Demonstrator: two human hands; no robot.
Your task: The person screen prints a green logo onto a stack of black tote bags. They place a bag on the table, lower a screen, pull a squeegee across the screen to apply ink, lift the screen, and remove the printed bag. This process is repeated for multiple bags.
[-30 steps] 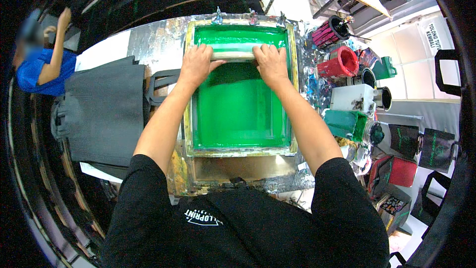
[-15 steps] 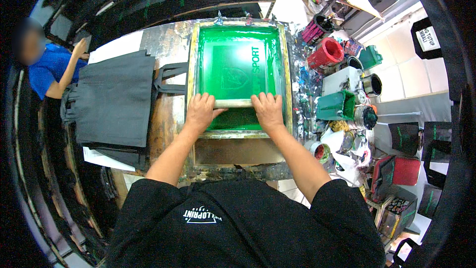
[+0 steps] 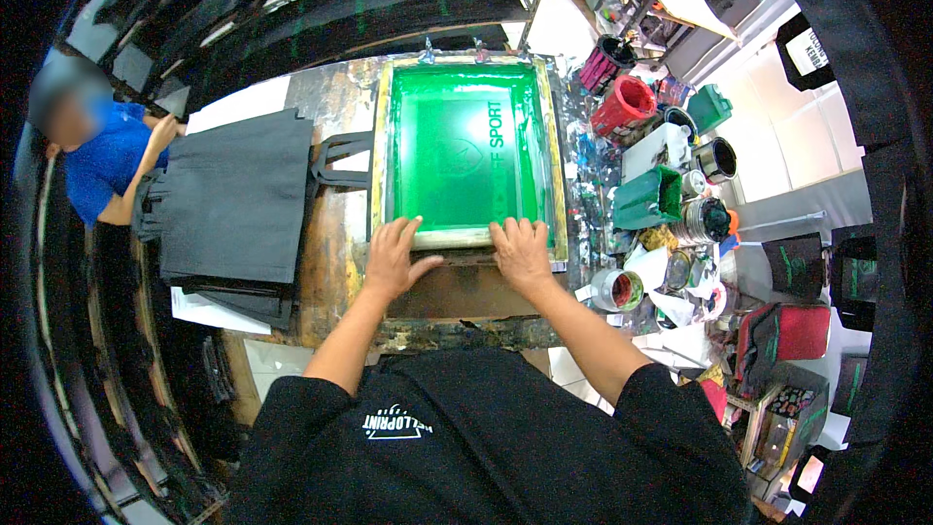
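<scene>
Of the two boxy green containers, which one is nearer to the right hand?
The green container beside the white box, nearer the person than that box. The other container is farther from the right hand, right of the red bucket.

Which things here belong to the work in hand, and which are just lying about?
Seemingly part of the work:
pale bar, under the fingers of the left hand and right hand
framed green screen
stack of dark fabric, probably

Apparently just lying about, to the right:
red bucket
white container
</scene>
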